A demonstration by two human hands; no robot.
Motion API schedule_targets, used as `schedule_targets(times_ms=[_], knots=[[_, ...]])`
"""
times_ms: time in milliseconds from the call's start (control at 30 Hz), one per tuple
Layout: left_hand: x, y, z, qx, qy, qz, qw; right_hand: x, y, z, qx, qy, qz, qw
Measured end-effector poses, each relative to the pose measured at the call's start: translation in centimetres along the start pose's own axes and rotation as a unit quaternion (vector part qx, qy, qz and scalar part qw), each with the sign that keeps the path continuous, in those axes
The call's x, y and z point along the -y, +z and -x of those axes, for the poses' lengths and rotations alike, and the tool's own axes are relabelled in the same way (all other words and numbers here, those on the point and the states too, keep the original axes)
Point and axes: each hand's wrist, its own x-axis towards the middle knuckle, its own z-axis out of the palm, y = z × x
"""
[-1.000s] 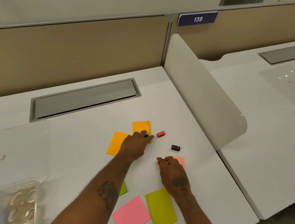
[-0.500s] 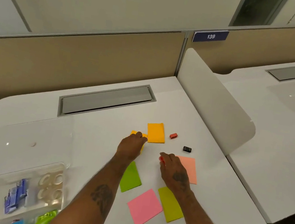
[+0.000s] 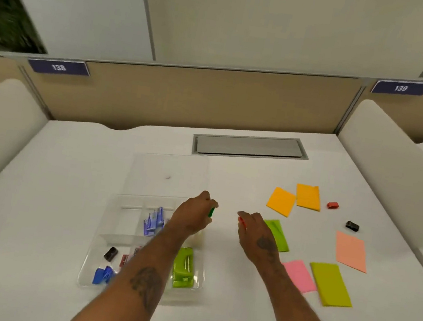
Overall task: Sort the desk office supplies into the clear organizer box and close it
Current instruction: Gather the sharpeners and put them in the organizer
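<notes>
The clear organizer box [image 3: 98,261] lies open at the desk's front left, its lid [image 3: 167,176] flat behind it. My left hand [image 3: 192,212] hovers over the box's right side, pinching a small green clip [image 3: 211,211]. Just right of the box, my right hand [image 3: 255,229] pinches a small red clip [image 3: 242,221]. Inside the box are a green stapler [image 3: 184,268], blue packets [image 3: 153,220], a black clip [image 3: 110,253] and blue clips [image 3: 101,275]. Loose on the desk at the right lie a red clip [image 3: 332,205] and a black clip [image 3: 352,226].
Sticky notes lie scattered at the right: two orange [image 3: 281,201], a green one [image 3: 277,235], a salmon one [image 3: 351,251], a pink one [image 3: 299,274] and an olive one [image 3: 330,284]. A grey cable hatch [image 3: 249,146] sits at the back. White dividers [image 3: 393,172] flank the desk.
Both hands have moved left from the sticky notes toward the box, each carrying a clip. The view has swung left, so the whole box is in sight.
</notes>
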Motion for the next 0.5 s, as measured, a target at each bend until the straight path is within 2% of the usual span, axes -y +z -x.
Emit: schedule_targets(times_ms=[133,500], knots=[[5.2,-1.3,5.9,-0.007,-0.025,0.002,1.0,6.0,2.6,1.7,0.043,-0.001,-0.032,0.999],[15.2,-2.3,18.2,-0.016,-0.111,-0.002,0.994,18.7,7.9,5.2,0.124,-0.101,-0.04,0.986]])
